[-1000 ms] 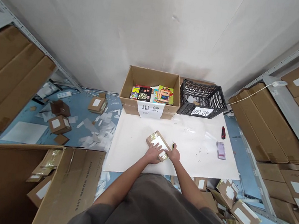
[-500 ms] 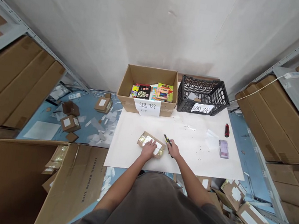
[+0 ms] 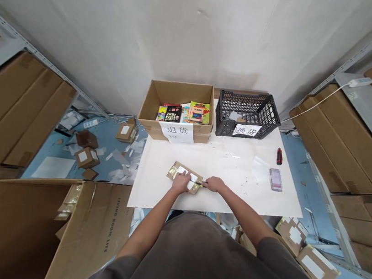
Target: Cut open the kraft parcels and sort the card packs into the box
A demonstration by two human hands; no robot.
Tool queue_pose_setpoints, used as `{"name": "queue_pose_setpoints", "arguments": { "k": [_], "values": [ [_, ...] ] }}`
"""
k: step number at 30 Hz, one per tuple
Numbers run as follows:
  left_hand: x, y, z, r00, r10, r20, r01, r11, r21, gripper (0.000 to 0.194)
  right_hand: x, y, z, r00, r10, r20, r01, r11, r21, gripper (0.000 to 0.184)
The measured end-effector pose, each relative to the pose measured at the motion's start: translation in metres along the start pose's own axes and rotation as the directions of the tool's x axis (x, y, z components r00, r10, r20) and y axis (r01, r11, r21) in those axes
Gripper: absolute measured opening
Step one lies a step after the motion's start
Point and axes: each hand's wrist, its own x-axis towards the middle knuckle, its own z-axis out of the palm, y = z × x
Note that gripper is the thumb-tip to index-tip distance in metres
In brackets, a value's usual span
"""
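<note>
Your left hand (image 3: 181, 182), fingers fairly spread, presses on the parcel (image 3: 196, 177) just below the frame's centre, your right (image 3: 213, 184) closes round a knife (image 3: 202, 184) at its right end, and the parcel looks unopened, no cut discernible.

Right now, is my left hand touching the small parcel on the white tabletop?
Touching. The head view shows the left hand lying on the small parcel, its fingers over the white label.
</note>
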Motion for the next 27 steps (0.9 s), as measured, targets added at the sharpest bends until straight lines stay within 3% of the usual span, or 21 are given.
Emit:
{"name": "queue_pose_setpoints", "arguments": {
  "k": [7, 13, 18, 27],
  "values": [
    [-0.001, 0.003, -0.001, 1.0, -0.01, 0.01, 0.01, 1.0, 0.009, 0.072, -0.011, 0.021, 0.013, 0.992, -0.021, 0.124, 0.006, 0.993, 0.115, 0.057],
    [-0.001, -0.001, 0.001, 1.0, 0.004, 0.022, -0.005, 1.0, 0.015, 0.073, -0.023, 0.015, 0.038, 1.0, -0.03, -0.001, 0.03, 0.997, 0.069, 0.055],
    [0.0, 0.0, -0.001, 0.999, 0.017, 0.035, -0.019, 0.999, 0.031, 0.076, -0.035, 0.012, 0.05, 1.0, -0.014, -0.023, 0.014, 0.999, 0.037, 0.06],
    [-0.002, -0.004, 0.003, 0.997, 0.063, -0.042, -0.058, 0.993, 0.106, 0.065, -0.064, 0.005, 0.081, 0.996, 0.076, -0.047, -0.074, 0.996, 0.054, 0.064]
  ]
}}
